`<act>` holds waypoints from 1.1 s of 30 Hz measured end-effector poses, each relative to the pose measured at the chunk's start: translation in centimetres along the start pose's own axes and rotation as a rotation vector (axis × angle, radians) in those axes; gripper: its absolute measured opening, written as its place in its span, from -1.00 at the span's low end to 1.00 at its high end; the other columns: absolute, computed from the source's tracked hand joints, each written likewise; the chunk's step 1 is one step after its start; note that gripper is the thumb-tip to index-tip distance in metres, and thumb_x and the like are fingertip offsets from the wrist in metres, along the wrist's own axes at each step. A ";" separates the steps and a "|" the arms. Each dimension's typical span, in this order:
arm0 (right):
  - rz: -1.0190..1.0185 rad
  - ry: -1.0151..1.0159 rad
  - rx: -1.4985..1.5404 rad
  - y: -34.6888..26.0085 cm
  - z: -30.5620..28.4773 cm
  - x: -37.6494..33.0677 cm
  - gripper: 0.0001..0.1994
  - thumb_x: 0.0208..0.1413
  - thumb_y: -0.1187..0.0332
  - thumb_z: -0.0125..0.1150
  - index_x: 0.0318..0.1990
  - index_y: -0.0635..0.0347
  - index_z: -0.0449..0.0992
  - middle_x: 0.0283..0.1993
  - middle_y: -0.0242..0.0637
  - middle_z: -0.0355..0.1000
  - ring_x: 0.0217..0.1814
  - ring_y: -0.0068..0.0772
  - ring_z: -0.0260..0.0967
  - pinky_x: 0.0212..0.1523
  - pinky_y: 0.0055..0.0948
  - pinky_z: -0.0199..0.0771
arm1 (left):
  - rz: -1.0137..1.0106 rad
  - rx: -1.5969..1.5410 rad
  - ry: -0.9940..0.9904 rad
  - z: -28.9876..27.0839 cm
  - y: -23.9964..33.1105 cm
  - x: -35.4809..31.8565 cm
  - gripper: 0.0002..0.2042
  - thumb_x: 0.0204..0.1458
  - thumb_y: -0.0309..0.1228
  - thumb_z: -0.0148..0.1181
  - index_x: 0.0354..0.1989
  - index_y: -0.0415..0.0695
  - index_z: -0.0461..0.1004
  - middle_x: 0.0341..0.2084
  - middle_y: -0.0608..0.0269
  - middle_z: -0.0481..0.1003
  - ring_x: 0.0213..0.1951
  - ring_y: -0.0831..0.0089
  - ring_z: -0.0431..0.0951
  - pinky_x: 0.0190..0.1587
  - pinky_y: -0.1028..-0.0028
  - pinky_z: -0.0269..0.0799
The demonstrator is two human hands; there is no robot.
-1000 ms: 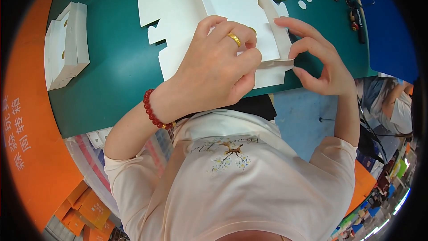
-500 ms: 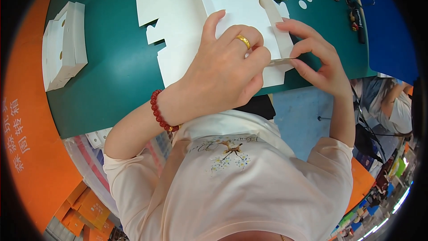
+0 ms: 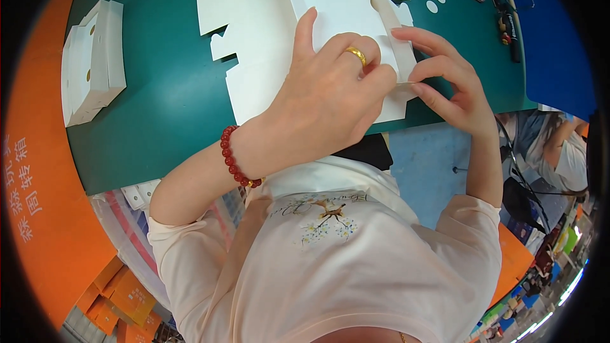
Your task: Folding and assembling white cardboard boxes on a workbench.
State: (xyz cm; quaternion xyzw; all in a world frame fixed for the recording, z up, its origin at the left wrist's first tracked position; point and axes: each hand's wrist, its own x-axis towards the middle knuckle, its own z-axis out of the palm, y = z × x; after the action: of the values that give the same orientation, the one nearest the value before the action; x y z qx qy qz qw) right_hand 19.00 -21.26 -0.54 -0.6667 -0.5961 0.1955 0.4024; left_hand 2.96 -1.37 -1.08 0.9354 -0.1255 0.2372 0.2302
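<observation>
My left hand [image 3: 330, 92] has edged right along the box [image 3: 343, 9], fingers curled, tips hidden; I can't tell if they grip. My right hand [image 3: 454, 86] still pinches its near right corner narrowly. It lies over flat card [image 3: 254, 22], long axis running away from me, far end leaning left.

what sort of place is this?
Likely a packaging workstation, perhaps on a factory floor: a white box amid flat card blanks on a green worktop, a similar box at left, and orange boxes lower left.
</observation>
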 end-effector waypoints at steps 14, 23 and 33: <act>-0.011 0.022 0.069 0.9 -0.2 -0.5 -0.88 -0.02 0.51 0.22 -0.30 0.11 0.48 0.38 0.06 0.29 0.46 0.02 0.22 0.47 -0.02 0.13 | -0.077 -0.092 0.042 0.1 0.1 0.0 -0.85 -0.08 -0.59 0.29 -0.37 -0.13 0.45 -0.27 0.25 0.50 -0.10 0.33 0.53 0.33 -0.27 0.02; -0.009 0.069 0.123 0.8 1.3 0.0 -0.89 0.08 0.55 0.31 -0.26 0.15 0.54 0.38 0.09 0.28 0.49 0.04 0.16 0.47 0.03 0.11 | -0.081 -0.133 -0.018 -0.7 0.1 0.2 -0.87 -0.03 -0.61 0.26 -0.34 -0.13 0.48 -0.26 0.29 0.51 -0.08 0.33 0.53 0.36 -0.25 -0.06; -0.210 0.347 -0.190 -0.1 2.7 0.2 -0.79 -0.07 0.58 0.41 -0.26 0.12 0.58 0.26 -0.11 0.43 0.43 0.12 0.23 0.33 -0.11 0.30 | -0.118 -0.189 -0.053 -1.1 0.0 0.1 -0.90 0.03 -0.60 0.25 -0.32 -0.13 0.50 -0.24 0.29 0.50 -0.09 0.33 0.53 0.37 -0.25 -0.08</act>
State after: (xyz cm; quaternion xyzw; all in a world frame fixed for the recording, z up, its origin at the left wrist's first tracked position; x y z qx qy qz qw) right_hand 17.00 -20.21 -2.06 -0.6595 -0.6000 -0.0224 0.4523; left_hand 2.68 -0.85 -0.20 0.9213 -0.0978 0.1856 0.3274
